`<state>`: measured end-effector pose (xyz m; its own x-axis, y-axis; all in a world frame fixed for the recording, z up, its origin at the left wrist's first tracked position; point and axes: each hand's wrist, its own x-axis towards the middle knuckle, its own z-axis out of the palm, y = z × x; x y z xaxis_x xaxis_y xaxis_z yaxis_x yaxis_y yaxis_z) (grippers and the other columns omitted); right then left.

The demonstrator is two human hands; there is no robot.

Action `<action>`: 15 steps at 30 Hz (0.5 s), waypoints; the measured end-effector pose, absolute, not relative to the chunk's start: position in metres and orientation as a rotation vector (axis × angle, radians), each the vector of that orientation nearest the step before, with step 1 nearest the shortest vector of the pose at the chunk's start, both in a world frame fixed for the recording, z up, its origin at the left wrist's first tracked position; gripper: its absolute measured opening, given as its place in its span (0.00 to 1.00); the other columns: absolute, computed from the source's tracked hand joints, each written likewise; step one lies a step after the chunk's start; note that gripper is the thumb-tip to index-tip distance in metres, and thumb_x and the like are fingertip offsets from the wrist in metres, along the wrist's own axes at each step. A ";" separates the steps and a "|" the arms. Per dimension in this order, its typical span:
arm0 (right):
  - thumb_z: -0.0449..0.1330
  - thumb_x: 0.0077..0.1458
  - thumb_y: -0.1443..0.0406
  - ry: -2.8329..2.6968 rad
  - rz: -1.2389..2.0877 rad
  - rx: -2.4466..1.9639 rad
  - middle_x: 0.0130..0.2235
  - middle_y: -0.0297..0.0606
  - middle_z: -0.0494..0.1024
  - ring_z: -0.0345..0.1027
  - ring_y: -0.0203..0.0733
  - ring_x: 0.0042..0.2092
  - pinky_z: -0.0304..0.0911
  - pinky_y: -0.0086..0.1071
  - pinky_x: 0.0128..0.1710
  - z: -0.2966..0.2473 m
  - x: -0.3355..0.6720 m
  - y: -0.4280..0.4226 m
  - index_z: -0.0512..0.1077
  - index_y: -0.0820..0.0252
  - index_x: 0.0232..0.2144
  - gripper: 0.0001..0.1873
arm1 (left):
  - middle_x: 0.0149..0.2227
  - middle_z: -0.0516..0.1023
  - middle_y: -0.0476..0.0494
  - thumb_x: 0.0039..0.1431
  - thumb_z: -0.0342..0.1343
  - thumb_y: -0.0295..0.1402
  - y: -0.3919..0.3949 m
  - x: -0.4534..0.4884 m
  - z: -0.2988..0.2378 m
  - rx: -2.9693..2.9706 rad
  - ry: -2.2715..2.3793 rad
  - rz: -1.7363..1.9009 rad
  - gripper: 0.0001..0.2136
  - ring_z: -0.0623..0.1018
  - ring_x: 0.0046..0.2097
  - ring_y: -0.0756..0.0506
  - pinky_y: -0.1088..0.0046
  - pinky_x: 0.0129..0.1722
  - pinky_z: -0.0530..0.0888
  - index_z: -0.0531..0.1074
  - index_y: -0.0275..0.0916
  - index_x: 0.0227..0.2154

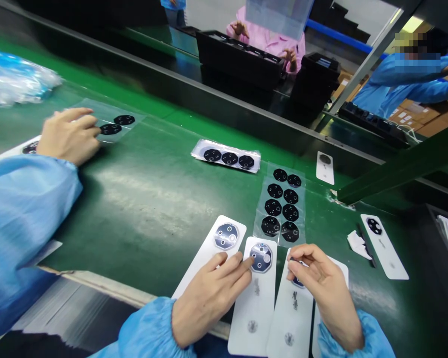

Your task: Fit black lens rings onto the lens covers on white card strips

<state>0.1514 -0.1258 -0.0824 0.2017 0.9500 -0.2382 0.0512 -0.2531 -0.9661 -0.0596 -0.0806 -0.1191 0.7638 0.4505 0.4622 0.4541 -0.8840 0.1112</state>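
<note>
My left hand [214, 293] lies with its fingers stretched over a white panel [196, 266]. Its fingertips touch the edge of the dark octagonal disc on a second white panel [252, 308]. Thumb and fingers of my right hand [326, 298] are pinched above the disc end of a third white panel [291, 318]. A dark edge shows at those fingertips, but what they hold is mostly hidden. Under the right hand lies a further white panel [339, 268], partly covered. Just beyond is a clear sheet [263, 209] of black octagonal stickers [272, 207].
At left a co-worker's hand [70, 136] rests by another sticker sheet [125, 132]. A stack of sticker strips [226, 156] lies mid-table. White panels [386, 253] and crumpled paper [358, 244] are at right, near a green post [388, 169]. Plastic bags [18, 77] sit far left.
</note>
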 end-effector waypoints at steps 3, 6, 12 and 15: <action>0.62 0.50 0.58 -0.984 1.189 -1.595 0.28 0.33 0.71 0.66 0.34 0.26 0.65 0.29 0.27 -0.083 0.151 -0.126 0.70 0.59 0.29 0.11 | 0.45 0.76 0.41 0.65 0.38 0.20 -0.082 -0.059 -0.116 -2.914 -0.752 -0.724 0.15 0.70 0.44 0.45 0.67 0.41 0.62 0.69 0.35 0.31; 0.60 0.53 0.58 -1.110 1.093 -1.670 0.26 0.32 0.70 0.65 0.34 0.27 0.64 0.28 0.28 -0.084 0.150 -0.124 0.71 0.58 0.28 0.09 | 0.44 0.76 0.41 0.65 0.37 0.20 -0.082 -0.058 -0.114 -2.881 -0.725 -0.691 0.16 0.70 0.44 0.46 0.67 0.43 0.62 0.69 0.34 0.32; 0.57 0.56 0.63 -1.348 1.009 -1.625 0.36 0.37 0.72 0.68 0.39 0.39 0.66 0.28 0.35 -0.089 0.137 -0.112 0.72 0.57 0.30 0.06 | 0.44 0.76 0.40 0.64 0.34 0.18 -0.082 -0.056 -0.114 -2.862 -0.689 -0.665 0.18 0.70 0.43 0.46 0.66 0.41 0.62 0.70 0.33 0.33; 0.54 0.57 0.66 -1.459 0.940 -1.644 0.35 0.36 0.72 0.69 0.38 0.37 0.66 0.29 0.36 -0.096 0.128 -0.108 0.70 0.57 0.32 0.04 | 0.45 0.76 0.39 0.64 0.34 0.18 -0.083 -0.056 -0.116 -2.875 -0.683 -0.644 0.17 0.70 0.43 0.45 0.66 0.41 0.62 0.70 0.32 0.33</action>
<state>0.1285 -0.1084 -0.0958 0.0875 0.9948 -0.0514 0.4579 -0.0861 -0.8848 -0.0564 -0.0834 -0.1163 0.8080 0.4028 0.4301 0.4527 -0.8916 -0.0155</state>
